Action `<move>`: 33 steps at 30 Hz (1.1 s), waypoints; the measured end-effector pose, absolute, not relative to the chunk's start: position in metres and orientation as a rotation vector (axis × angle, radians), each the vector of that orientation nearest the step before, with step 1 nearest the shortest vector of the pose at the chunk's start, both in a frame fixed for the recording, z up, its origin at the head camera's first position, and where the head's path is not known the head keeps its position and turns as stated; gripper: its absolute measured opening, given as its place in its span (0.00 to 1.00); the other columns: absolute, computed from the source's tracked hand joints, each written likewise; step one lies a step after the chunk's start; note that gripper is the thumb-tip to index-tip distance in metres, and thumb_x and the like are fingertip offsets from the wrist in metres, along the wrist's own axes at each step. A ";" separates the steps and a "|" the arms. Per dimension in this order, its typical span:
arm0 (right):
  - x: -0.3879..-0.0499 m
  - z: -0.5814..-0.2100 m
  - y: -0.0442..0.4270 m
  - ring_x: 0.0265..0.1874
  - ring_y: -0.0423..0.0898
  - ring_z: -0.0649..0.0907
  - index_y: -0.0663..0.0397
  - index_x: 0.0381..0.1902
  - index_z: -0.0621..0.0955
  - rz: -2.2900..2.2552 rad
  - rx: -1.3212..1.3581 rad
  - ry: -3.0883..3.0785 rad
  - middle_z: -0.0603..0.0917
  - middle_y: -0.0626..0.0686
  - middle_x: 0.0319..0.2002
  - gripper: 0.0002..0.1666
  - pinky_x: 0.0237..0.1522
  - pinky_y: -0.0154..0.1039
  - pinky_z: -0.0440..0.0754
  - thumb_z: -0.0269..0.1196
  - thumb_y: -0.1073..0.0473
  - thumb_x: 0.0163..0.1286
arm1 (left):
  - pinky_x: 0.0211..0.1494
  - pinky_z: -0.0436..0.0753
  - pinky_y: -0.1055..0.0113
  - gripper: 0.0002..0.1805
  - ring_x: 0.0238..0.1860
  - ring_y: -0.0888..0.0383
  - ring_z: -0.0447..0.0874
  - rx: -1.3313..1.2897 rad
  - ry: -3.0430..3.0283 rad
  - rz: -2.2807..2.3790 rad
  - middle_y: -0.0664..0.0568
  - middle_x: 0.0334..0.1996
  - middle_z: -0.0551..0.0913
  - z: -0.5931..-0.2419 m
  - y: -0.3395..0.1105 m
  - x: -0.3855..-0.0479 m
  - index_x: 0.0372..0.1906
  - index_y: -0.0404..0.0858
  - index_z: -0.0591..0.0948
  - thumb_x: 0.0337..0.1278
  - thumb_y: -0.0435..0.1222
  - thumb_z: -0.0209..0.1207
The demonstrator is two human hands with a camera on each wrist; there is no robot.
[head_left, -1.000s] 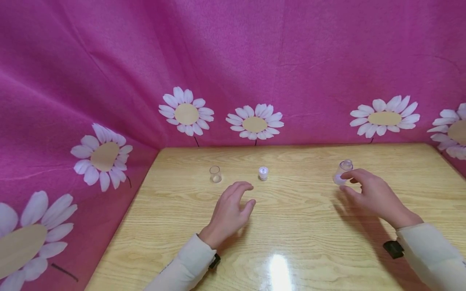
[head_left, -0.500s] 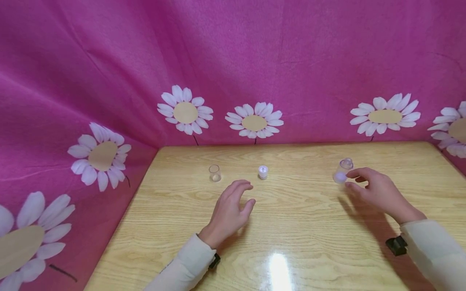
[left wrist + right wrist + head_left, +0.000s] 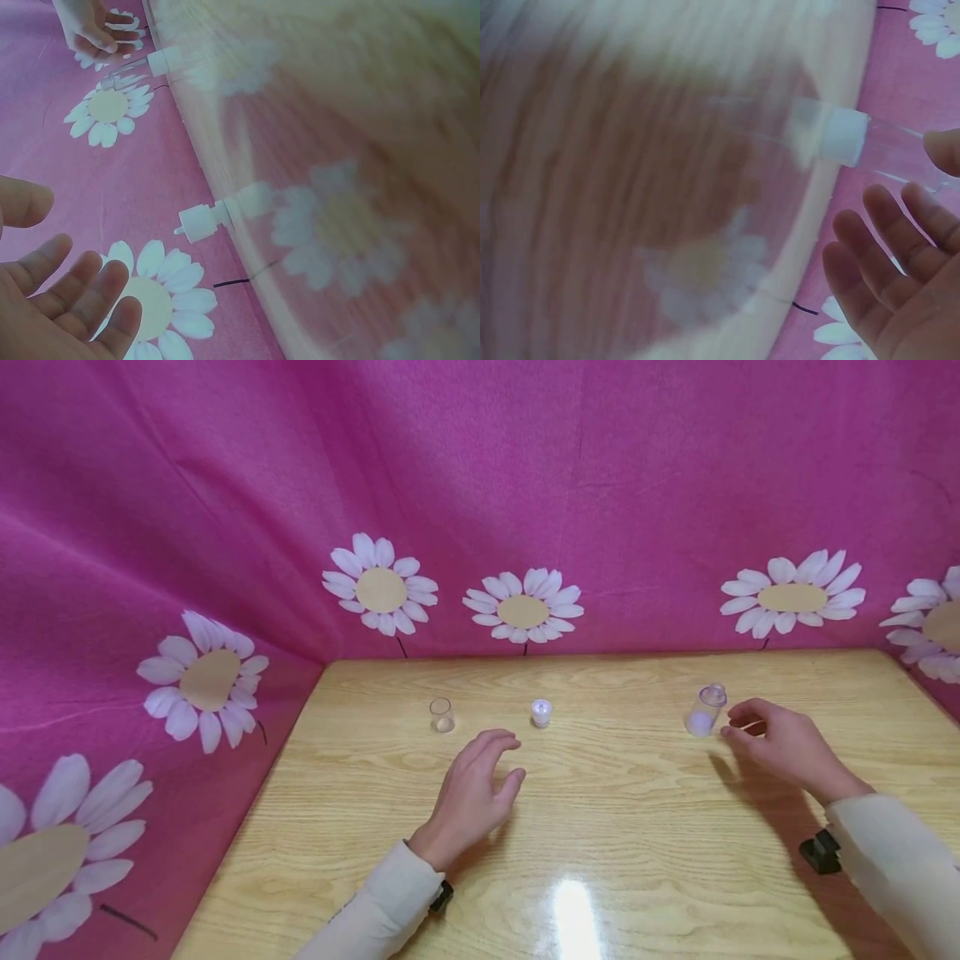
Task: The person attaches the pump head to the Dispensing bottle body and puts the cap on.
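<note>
In the head view, your right hand (image 3: 787, 743) is released, its fingers bent and its fingertips just beside the clear container (image 3: 707, 710) without gripping it. That container stands upright on the table (image 3: 615, 827), near the far edge on your right, with a rounded knob on top and a whitish part in its base. Your left hand (image 3: 468, 797) is released too, fingers loosely curved above the wood, nearest to the small white piece (image 3: 541, 713), which stands just beyond your fingertips. To the left of that piece, the clear cup (image 3: 442, 716) sits with its rim up. Behind everything you have a magenta cloth (image 3: 622, 485) printed with white daisies.

In the left wrist view, your left palm faces the lens, fingers spread and slightly bent. The white piece shows a narrow nub at its top, and your right hand appears in the upper corner near the container.

In the right wrist view, your fingers curve loosely beside the container, whose white base meets the glossy tabletop. Your thumb tip overlaps its clear wall; from this angle alone you cannot tell whether they touch.
</note>
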State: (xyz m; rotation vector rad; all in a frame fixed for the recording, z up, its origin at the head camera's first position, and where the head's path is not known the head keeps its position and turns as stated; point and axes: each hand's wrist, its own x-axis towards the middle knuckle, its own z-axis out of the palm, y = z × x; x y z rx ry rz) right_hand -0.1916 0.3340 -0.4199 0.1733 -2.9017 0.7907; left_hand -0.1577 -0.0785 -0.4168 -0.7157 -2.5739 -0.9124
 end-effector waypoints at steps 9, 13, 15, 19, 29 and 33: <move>-0.196 -0.422 0.329 0.47 0.67 0.83 0.71 0.60 0.71 0.881 0.065 -2.919 0.81 0.72 0.50 0.33 0.37 0.39 0.79 0.63 0.49 0.70 | 0.63 0.77 0.57 0.17 0.58 0.53 0.80 -0.698 -2.561 -0.859 0.51 0.57 0.82 -0.417 -0.079 -0.158 0.54 0.39 0.82 0.60 0.39 0.64; -0.200 -0.419 0.322 0.50 0.69 0.80 0.72 0.63 0.68 0.926 0.033 -2.924 0.77 0.74 0.55 0.36 0.46 0.56 0.81 0.63 0.49 0.70 | 0.63 0.77 0.57 0.17 0.58 0.53 0.80 -0.705 -2.558 -0.863 0.51 0.56 0.83 -0.418 -0.078 -0.158 0.53 0.39 0.82 0.60 0.39 0.64; -0.201 -0.419 0.318 0.52 0.70 0.79 0.73 0.64 0.67 0.943 0.019 -2.931 0.75 0.74 0.57 0.38 0.51 0.62 0.79 0.62 0.48 0.70 | 0.63 0.77 0.57 0.17 0.58 0.53 0.80 -0.711 -2.559 -0.866 0.51 0.56 0.83 -0.418 -0.078 -0.158 0.53 0.38 0.82 0.60 0.38 0.64; -0.204 -0.419 0.316 0.53 0.71 0.78 0.74 0.66 0.64 0.987 0.005 -2.932 0.72 0.75 0.60 0.42 0.51 0.62 0.78 0.61 0.46 0.71 | 0.63 0.77 0.57 0.17 0.58 0.52 0.80 -0.725 -2.558 -0.863 0.51 0.56 0.83 -0.417 -0.077 -0.158 0.54 0.39 0.81 0.61 0.39 0.64; -0.212 -0.423 0.313 0.55 0.66 0.77 0.70 0.68 0.63 1.081 -0.138 -2.940 0.73 0.72 0.61 0.47 0.42 0.41 0.78 0.60 0.37 0.69 | 0.62 0.78 0.56 0.18 0.57 0.53 0.80 -0.711 -2.588 -0.877 0.51 0.56 0.82 -0.418 -0.077 -0.159 0.54 0.38 0.81 0.61 0.39 0.64; -0.214 -0.425 0.310 0.53 0.67 0.79 0.70 0.65 0.67 1.054 -0.097 -2.913 0.75 0.72 0.58 0.41 0.38 0.33 0.75 0.59 0.41 0.72 | 0.62 0.77 0.56 0.18 0.57 0.52 0.80 -0.706 -2.595 -0.897 0.51 0.56 0.82 -0.419 -0.077 -0.159 0.54 0.38 0.81 0.61 0.38 0.64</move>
